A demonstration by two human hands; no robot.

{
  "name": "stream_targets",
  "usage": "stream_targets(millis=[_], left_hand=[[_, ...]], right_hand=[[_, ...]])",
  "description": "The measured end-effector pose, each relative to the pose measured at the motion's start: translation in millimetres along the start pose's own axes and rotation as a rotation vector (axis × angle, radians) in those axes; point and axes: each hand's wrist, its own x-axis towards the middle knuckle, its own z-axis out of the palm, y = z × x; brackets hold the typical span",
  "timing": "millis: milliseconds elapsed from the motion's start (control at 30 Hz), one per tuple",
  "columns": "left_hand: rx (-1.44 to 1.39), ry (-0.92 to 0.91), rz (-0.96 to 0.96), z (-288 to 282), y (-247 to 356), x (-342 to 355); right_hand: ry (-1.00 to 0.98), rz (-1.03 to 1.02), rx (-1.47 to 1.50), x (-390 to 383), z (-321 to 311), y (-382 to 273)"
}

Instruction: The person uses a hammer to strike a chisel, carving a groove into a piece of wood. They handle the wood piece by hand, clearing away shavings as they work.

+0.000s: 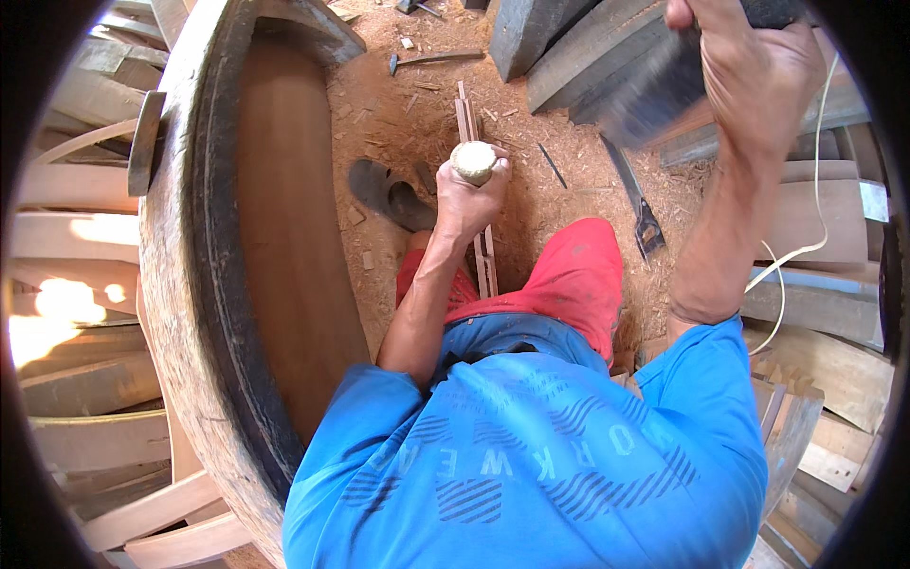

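My left hand (469, 199) is closed round a thick wooden handle (472, 161) with a pale, round top; its lower part is hidden beneath the fist. Under that hand runs a narrow, grooved strip of wood (486, 266), extending between my legs. Raised at the upper right, my right hand (763, 71) is closed on a dark mallet-like tool (654, 100), which is smeared by motion and stands apart from the handle. Whether the handle belongs to a chisel, I cannot tell.
A large curved timber hull-like piece (175, 237) rises along my left. A hand saw (635, 199) and a hammer (436, 59) lie among wood shavings. Heavy beams (597, 47) stand at the far right, and a pale cable (820, 190) hangs near my right arm.
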Motion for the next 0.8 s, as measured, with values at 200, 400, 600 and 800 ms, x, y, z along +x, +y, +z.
stream_targets(millis=[200, 400, 600, 800], left_hand=[[0.025, 0.048, 0.148, 4, -8, -29], [-0.006, -0.062, 0.087, -4, -11, -37], [-0.205, -0.394, 0.024, -23, -6, -38], [-0.173, -0.336, 0.149, -22, -3, -53]], right_hand=[[-0.898, 0.093, -0.65, -121, 28, 28], [-0.42, 0.162, -0.415, -72, -9, -27], [0.401, 0.033, 0.488, -21, -3, -76], [-0.948, 0.268, -0.536, -160, 4, 1]])
